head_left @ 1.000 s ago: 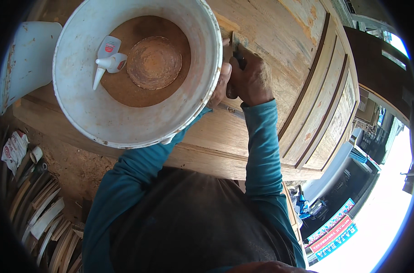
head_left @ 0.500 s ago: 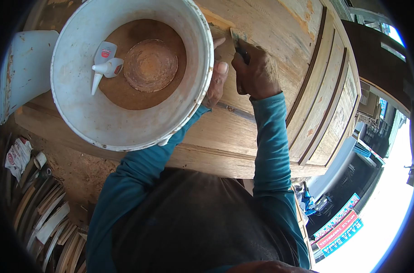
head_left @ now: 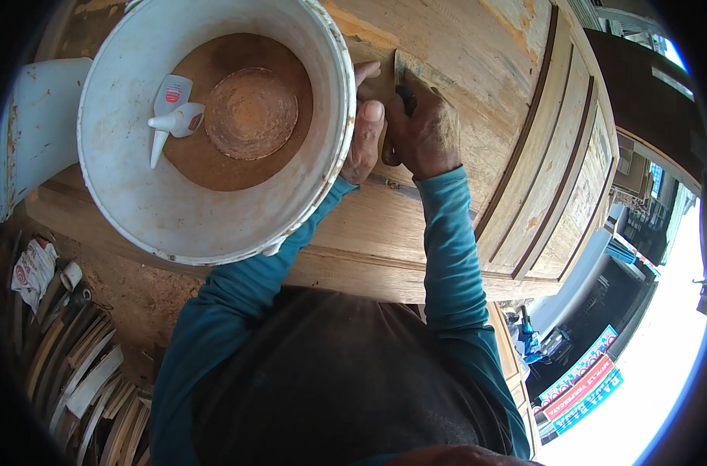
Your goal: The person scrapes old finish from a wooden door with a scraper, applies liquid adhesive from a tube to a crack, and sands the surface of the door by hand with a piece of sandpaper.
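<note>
My right hand (head_left: 429, 133), dusty across the back, is closed around a putty knife (head_left: 401, 70); its blade lies against the wooden door (head_left: 477, 116). Close by on the left is my left hand (head_left: 363, 140), partly covered by the rim of a large white bucket (head_left: 213, 241). Its thumb and one fingertip show, stretched and apart; the other fingers are hidden. Brown residue covers the bucket's floor, with a raised round patch (head_left: 252, 113). Two small white plastic bottles, one with a pointed nozzle (head_left: 159, 144), lie inside against the wall.
Another whitish bucket (head_left: 46, 124) lies on its side at the far left. Offcuts of wood (head_left: 89, 388) are piled on the floor at lower left, near a crumpled white bag (head_left: 35, 268). Raised mouldings (head_left: 551, 179) cross the door's right part.
My right hand has drawn a little left toward my left hand, with the putty knife still in it. The bucket appears slightly farther left and lower in view.
</note>
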The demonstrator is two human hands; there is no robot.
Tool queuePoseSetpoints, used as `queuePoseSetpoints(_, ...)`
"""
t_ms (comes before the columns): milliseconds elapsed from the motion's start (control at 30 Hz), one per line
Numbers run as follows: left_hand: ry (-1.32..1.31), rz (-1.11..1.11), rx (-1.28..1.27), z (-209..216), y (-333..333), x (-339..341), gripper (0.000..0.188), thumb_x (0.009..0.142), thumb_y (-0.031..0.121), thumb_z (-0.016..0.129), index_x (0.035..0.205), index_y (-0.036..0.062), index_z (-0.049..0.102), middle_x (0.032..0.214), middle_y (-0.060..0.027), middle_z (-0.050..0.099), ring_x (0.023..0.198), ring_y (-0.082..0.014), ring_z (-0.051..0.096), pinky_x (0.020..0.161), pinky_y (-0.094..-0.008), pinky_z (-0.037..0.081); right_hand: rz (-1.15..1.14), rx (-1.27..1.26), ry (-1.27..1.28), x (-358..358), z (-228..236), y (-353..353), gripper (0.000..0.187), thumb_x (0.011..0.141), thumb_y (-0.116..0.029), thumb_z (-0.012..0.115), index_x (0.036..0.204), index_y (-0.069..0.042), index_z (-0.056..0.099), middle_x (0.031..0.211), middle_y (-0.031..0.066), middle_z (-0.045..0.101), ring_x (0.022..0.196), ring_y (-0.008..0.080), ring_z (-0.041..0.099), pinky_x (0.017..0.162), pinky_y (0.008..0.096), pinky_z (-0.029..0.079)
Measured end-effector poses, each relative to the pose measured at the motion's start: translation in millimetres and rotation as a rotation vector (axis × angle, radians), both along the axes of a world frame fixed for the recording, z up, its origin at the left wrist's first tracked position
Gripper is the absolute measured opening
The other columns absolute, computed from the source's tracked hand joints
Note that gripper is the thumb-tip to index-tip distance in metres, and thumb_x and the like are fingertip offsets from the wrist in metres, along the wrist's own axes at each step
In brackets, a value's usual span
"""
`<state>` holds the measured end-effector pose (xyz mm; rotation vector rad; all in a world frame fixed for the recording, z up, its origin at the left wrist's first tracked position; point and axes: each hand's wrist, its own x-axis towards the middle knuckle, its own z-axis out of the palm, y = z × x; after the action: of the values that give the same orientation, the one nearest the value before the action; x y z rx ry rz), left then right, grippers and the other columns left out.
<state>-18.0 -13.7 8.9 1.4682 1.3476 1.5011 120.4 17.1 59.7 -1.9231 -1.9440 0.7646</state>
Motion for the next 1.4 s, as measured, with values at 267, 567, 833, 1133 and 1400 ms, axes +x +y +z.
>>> queuePoseSetpoints(267,0.033,0.002,0.062,5,4,-2,0.079,0.111,0.059,0.029,0.138,-0.0107,0.056,0.125,-0.0286,0.061,0.115,-0.0393,0.063,0.103,-0.0443,0.048,-0.046,-0.079,0.056,-11,12,9,0.027,0.09,-0.023,0.066,0.098,0.003,0.068,0.091,0.0337,0.069,0.083,0.0493,0.07,0.076,0.0543,0.056)
queuePoseSetpoints(567,0.014,-0.026,-0.026,9,1,1,0.079,0.111,0.06,0.029,0.138,-0.0081,0.058,0.123,-0.0219,0.062,0.109,-0.0297,0.063,0.095,-0.04,0.051,0.168,0.135,-0.111,3,7,7,0.027,0.091,-0.022,0.067,0.108,-0.001,0.07,0.092,0.0288,0.069,0.086,0.0467,0.07,0.077,0.0539,0.057)
queuePoseSetpoints(833,-0.011,-0.046,-0.045,1,-1,-4,0.078,0.111,0.061,0.031,0.139,-0.0067,0.057,0.119,-0.017,0.062,0.094,-0.0208,0.058,0.085,-0.0368,0.05,0.401,0.177,-0.21,45,27,34,0.025,0.098,-0.008,0.061,0.119,-0.01,0.074,0.096,0.0204,0.065,0.086,0.0413,0.069,0.076,0.0513,0.057)
queuePoseSetpoints(1133,-0.052,-0.056,0.008,-2,3,3,0.078,0.11,0.063,0.032,0.136,-0.0061,0.058,0.11,-0.013,0.062,0.088,-0.0175,0.057,0.08,-0.0323,0.05,0.517,0.162,-0.366,59,60,57,0.024,0.099,-0.01,0.064,0.119,-0.012,0.078,0.096,0.0165,0.067,0.088,0.0357,0.07,0.08,0.0468,0.057)
queuePoseSetpoints(1400,-0.018,-0.013,0.031,-7,6,7,0.076,0.112,0.06,0.029,0.135,-0.0054,0.059,0.113,-0.0151,0.065,0.089,-0.0193,0.06,0.081,-0.0341,0.053,0.473,0.063,-0.561,126,65,49,0.025,0.097,-0.011,0.073,0.121,-0.013,0.081,0.093,0.0146,0.068,0.084,0.0322,0.07,0.079,0.0431,0.057)
